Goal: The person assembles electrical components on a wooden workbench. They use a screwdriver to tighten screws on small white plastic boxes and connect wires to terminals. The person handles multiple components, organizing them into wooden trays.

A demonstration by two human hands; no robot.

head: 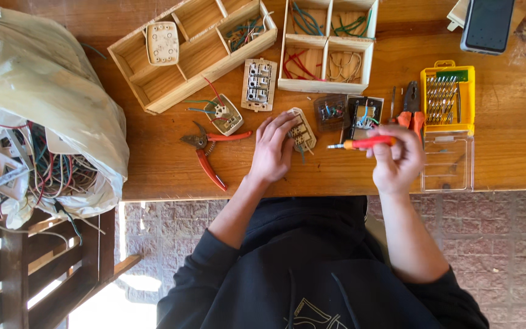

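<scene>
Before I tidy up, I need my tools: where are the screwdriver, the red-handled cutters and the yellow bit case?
screwdriver (369, 143): head view, on its red handle.
red-handled cutters (209, 151): head view, near the pivot.
yellow bit case (447, 100): head view, on the bit rack.

1 head-worn camera looks straight down, fairly near, onto the wooden table (506, 158) edge and the person's lap.
</scene>
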